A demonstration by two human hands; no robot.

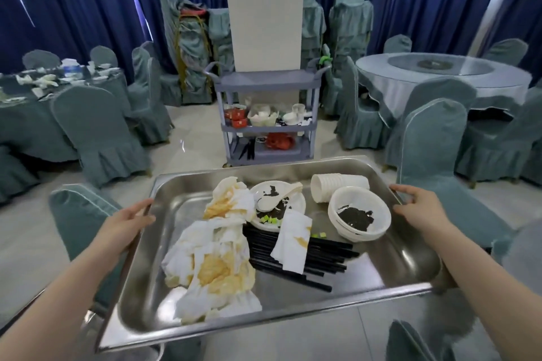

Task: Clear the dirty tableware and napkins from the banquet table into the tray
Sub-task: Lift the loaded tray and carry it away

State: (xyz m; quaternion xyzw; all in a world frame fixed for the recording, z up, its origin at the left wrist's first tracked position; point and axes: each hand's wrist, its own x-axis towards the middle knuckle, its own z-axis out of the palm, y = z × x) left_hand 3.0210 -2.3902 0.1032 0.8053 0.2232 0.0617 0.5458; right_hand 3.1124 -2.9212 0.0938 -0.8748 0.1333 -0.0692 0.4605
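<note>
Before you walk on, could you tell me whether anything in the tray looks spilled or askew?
Yes: the cups lie tipped on their side in the tray, and green bits lie loose beside the chopsticks.

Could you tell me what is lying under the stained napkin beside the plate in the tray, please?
Black chopsticks run under the stained napkin, their ends showing on both sides. Whatever else it covers stays hidden.
</note>
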